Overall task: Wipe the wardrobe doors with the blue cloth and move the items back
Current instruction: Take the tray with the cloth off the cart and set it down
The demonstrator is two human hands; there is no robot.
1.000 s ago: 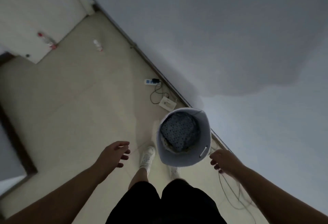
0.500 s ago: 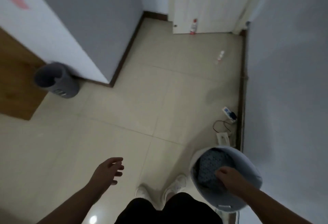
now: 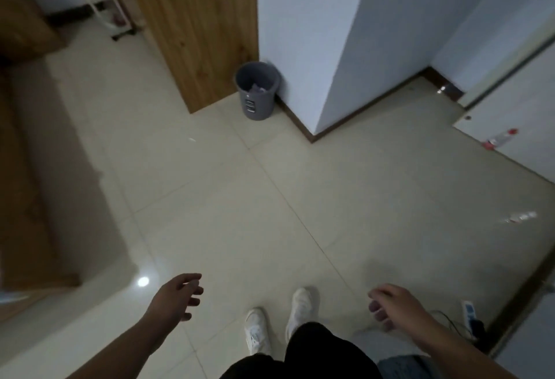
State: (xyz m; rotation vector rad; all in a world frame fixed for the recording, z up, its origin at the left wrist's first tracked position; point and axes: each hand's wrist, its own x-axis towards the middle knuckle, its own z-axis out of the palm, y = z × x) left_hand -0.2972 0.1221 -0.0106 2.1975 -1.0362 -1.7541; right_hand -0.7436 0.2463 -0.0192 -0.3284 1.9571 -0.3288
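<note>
Well this side of the bin (image 3: 257, 90), left hand (image 3: 177, 296) and right hand (image 3: 393, 306) hang loose and empty, blue cloth not in view; risk: a careless step trips on the power strip (image 3: 470, 311) near-right of the bin.

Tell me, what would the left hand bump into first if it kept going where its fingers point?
Nothing near: the left hand points forward-right over cream floor tiles. Far on, probably the pale blue wall corner, though depth is unclear.
</note>
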